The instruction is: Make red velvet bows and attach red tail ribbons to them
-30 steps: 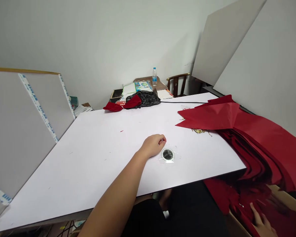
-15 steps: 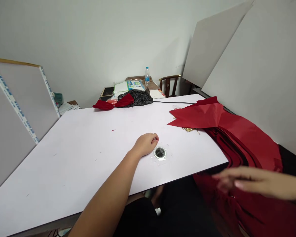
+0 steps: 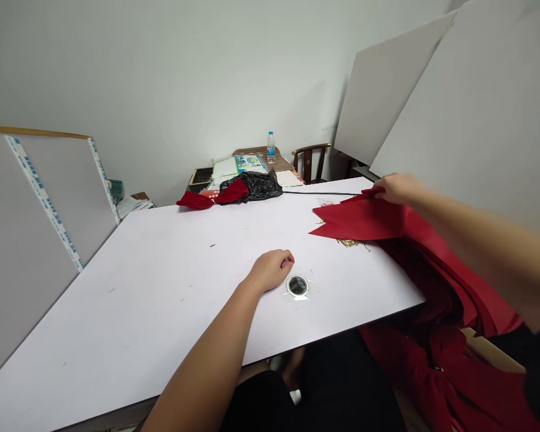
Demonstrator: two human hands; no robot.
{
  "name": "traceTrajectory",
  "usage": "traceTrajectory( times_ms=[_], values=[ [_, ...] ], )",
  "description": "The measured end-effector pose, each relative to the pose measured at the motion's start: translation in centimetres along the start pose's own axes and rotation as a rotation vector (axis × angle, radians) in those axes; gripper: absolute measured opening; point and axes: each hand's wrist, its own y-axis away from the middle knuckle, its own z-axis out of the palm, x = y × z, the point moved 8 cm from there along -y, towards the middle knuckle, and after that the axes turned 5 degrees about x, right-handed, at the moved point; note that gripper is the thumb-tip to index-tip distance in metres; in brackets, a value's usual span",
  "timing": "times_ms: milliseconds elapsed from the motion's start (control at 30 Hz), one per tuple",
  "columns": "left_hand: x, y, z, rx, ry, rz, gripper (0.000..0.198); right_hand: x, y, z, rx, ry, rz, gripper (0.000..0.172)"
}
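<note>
My left hand rests on the white tabletop, its fingers curled in; what they hold, if anything, is hidden. Just right of it a round dark disc with a pale rim is set in the surface with clear tape around it. At the table's right side, my right hand pinches the far edge of the red fabric strips, which have notched ends and hang over the table's right edge. Gold ties poke out from beneath them.
A red bow and a black plastic bag lie at the far edge. Behind stand a water bottle and a wooden chair. Large boards lean at right, and another panel stands at left.
My right hand has moved from the lower right up to the far edge of the red fabric and taken hold of it. My left hand stays by the disc. The view has shifted slightly.
</note>
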Motion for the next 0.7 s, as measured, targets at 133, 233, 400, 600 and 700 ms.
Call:
traceTrajectory(
  times_ms=[133,233,400,600,700],
  values=[
    [0.0,0.0,0.0,0.0,-0.009,0.004,0.021,1.5,-0.5,1.5,0.055,-0.003,-0.029,0.04],
    [-0.1,-0.1,0.1,0.001,-0.018,0.005,0.02,1.5,-0.3,1.7,0.078,0.006,-0.034,0.04],
    [0.0,0.0,-0.1,-0.005,-0.01,0.005,0.022,0.1,1.1,-0.2,0.109,0.061,-0.071,0.035],
    [0.2,0.1,-0.2,-0.016,-0.015,-0.004,0.022,1.7,2.5,-6.5,0.177,0.1,-0.111,0.046],
    [0.4,0.1,-0.3,-0.013,-0.019,-0.002,0.022,4.1,3.3,-12.2,0.251,0.104,0.056,0.062]
  ],
)
